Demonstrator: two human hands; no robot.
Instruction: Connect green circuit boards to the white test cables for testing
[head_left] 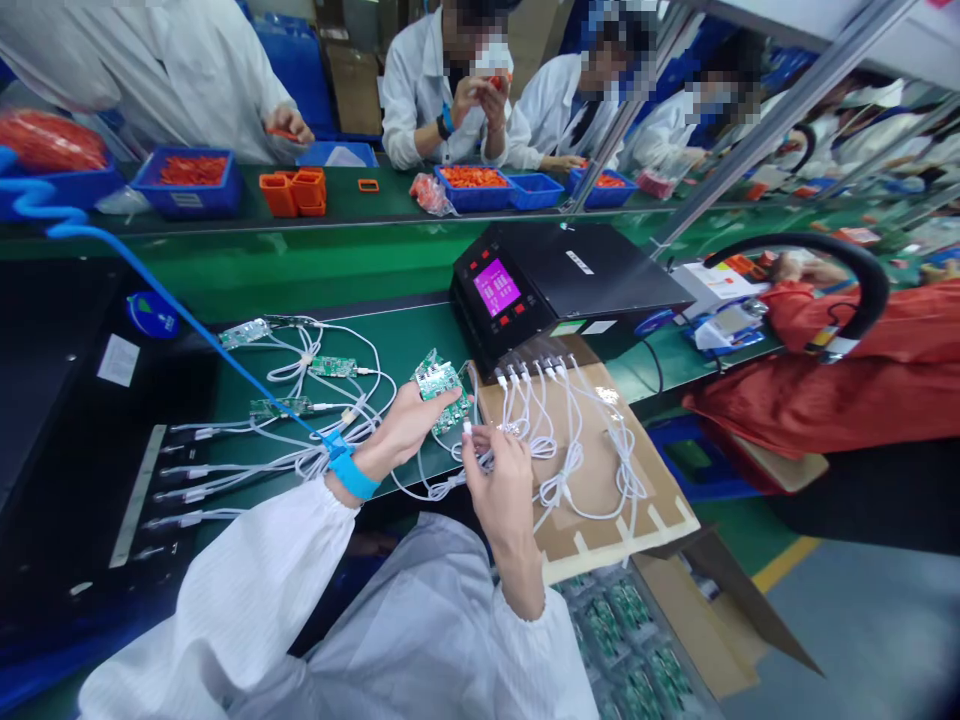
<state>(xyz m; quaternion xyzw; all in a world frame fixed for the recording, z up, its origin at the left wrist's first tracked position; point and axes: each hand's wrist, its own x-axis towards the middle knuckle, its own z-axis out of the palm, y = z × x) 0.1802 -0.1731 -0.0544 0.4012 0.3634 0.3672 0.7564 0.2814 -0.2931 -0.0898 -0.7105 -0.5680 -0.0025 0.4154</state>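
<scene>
No wording I can make out from here | magenta screen (496,288) on black unit (626,285): characters too small | pale label (579,263) on its top: blurred | round blue sticker (152,315) and white label (118,359) on black box (45,400): illegible

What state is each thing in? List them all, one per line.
Display screen: lit, magenta
Held circuit board: gripped by left hand
White cable plug: pinched by right hand; insertion unclear
Blue wrist strap: fastened, cord attached
Middle bench circuit board: cable plugged in
Blue bin beside orange frames: holding orange parts
Cardboard carton: flap open
</scene>
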